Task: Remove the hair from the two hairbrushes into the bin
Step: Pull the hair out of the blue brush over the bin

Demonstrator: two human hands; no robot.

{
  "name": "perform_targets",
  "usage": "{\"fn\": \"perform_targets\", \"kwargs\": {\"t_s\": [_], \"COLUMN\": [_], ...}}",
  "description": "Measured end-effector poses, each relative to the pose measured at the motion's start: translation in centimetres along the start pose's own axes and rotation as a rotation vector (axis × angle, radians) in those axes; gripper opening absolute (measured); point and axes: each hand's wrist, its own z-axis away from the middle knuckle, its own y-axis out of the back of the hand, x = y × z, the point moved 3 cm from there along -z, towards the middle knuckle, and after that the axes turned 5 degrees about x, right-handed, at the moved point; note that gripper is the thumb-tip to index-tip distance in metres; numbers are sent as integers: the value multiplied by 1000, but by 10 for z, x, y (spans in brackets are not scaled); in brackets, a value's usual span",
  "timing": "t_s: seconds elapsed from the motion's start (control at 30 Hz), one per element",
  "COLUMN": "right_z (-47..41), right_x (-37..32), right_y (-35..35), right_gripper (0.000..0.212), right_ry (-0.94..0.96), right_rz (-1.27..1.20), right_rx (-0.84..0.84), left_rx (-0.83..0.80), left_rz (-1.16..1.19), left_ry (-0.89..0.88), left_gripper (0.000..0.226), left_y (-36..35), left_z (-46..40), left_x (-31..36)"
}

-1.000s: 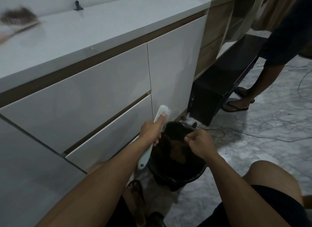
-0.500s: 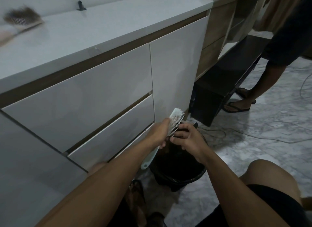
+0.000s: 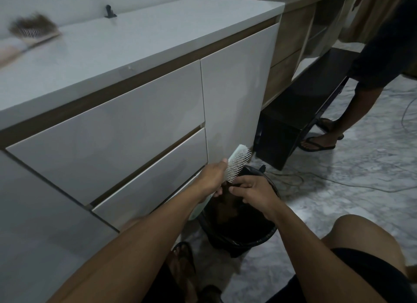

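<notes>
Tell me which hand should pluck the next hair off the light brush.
Right. The right hand is free at the bristles above the bin, while the left hand grips the light brush.

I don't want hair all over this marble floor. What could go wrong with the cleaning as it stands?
1. The left hand holds the pale hairbrush above the near rim of the black bin, so hair the right hand pulls loose could fall outside.
2. The second hairbrush on the countertop is matted with hair, and carrying it over could shed some.
</notes>
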Motion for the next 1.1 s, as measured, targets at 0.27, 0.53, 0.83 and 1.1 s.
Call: {"fn": "perform_targets", "kwargs": {"t_s": [0.27,0.53,0.83,1.1], "right_z": [-6,-6,-4,-1], "right_x": [4,3,10,8], "right_y": [3,4,-10,-5], "right_gripper": [23,23,7,13], "right_ry": [-2,14,-206,-239], "right_rz": [73,139,-394,-315], "right_rx": [44,16,-226,-250], "left_rx": [33,120,79,65], "left_rz": [48,44,-71,-86], "left_ry": [46,65,-52,-56], "left_gripper": [58,52,33,37], "left_y": [6,17,3,6], "left_z": [-8,-6,1,1], "left_x": [-7,-6,5,3]}}
